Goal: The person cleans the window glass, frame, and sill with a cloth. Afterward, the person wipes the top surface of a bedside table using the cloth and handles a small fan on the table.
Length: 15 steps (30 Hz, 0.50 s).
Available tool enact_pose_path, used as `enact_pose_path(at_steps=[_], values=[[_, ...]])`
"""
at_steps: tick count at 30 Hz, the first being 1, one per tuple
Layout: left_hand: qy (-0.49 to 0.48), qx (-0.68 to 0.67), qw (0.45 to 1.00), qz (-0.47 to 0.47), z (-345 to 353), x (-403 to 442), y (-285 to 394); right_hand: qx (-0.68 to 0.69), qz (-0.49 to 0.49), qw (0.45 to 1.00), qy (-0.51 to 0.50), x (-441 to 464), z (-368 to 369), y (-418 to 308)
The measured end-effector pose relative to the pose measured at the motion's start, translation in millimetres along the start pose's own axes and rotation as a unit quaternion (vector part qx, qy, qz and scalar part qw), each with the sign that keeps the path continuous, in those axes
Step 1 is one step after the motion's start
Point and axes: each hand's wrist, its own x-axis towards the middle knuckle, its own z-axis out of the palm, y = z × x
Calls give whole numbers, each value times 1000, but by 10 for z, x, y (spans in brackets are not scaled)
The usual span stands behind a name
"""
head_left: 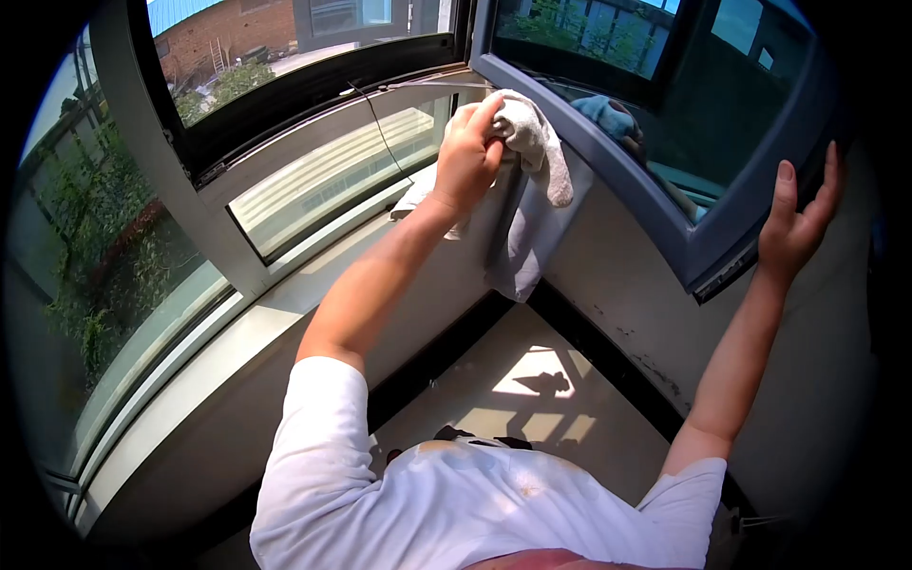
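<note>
My left hand (467, 157) is closed round a whitish cloth (532, 133), bunched against the lower frame near the hinge-side corner of an open window sash (608, 157). One end of the cloth hangs down past my fingers. Below it, a grey cloth (537, 242) drapes from the sill into the corner. My right hand (798, 218) holds the sash's free outer edge, thumb on the near side and fingers stretched along the edge. The dark glass (684, 104) mirrors my left hand and the cloth.
A black window frame (313, 109) with a thin dangling cord (380, 133) stands at the upper left. The pale sill (190, 399) runs along the left wall. Black skirting (608, 356) meets in the corner below, above a sunlit floor (532, 375).
</note>
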Motion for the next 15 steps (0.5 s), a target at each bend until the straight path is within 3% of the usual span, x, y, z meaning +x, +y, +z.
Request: enact_pose_path(at_steps=[2,5,7,8,10,12,15], values=[[48,-75,992,86,18,261,448,-3,28,1000,-11,23,-17,-135],[23,-183,968,171,313,51,1102,4,32,999,-12,52,-31,-275],[-90,-143,951,259,538,-392,1085,17,31,999,-20,81,-45,-313],[-40,-114,949,292,655,-635,858,15,32,999,-28,79,-61,-325],[-111,-27,983,146,579,-967,398,16,61,997,-34,70,-82,-344],[-213,95,973,5,496,-1426,-291,16,70,996,-49,59,-121,-354],[-158,55,980,-110,0,-1614,-431,25,74,995,-56,72,-118,-371]])
